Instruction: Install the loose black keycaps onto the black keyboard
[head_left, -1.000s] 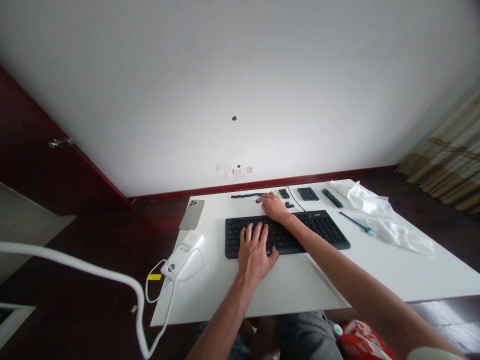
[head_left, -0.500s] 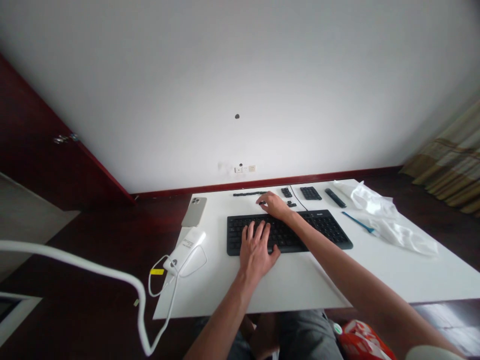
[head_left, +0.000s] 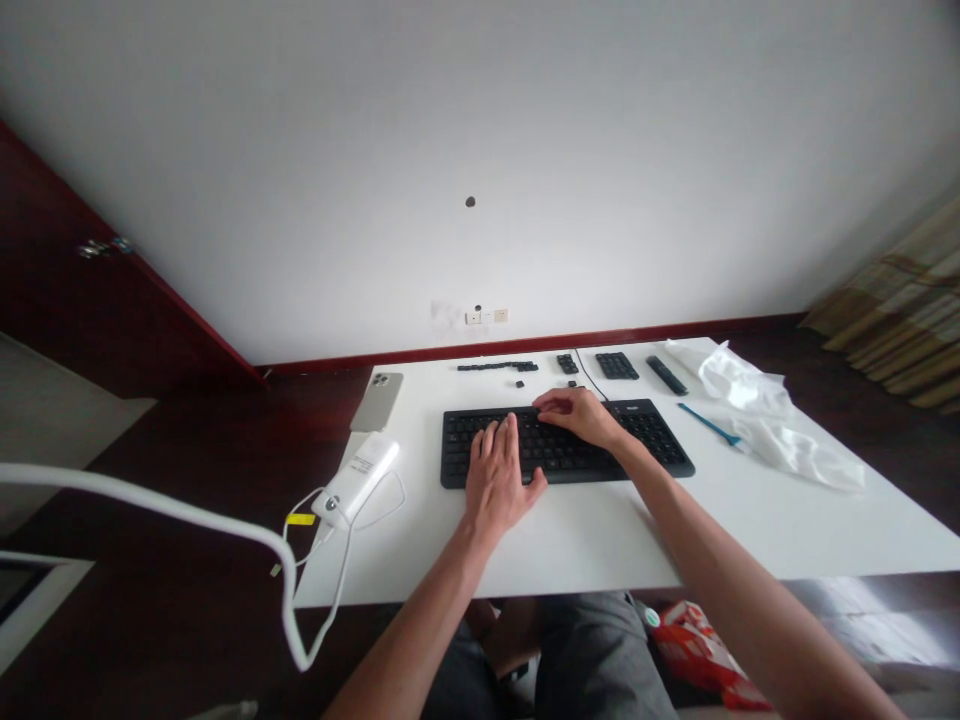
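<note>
The left hand (head_left: 495,478) lies spread on the black keyboard (head_left: 564,468) on the white worktop (head_left: 585,560). The right hand bends over its upper edge, grip (head_left: 538,412) nearly closed; I can't tell whether it pinches anything. Loose keycaps (head_left: 499,367) sit beyond.

Your left hand (head_left: 496,480) and right hand (head_left: 581,415) obscure part of the keyboard (head_left: 574,462); anything between your right fingertips is undeterminable. Its lettering: too small to read. Door (head_left: 82,300), curtain (head_left: 900,315): cropped.
</note>
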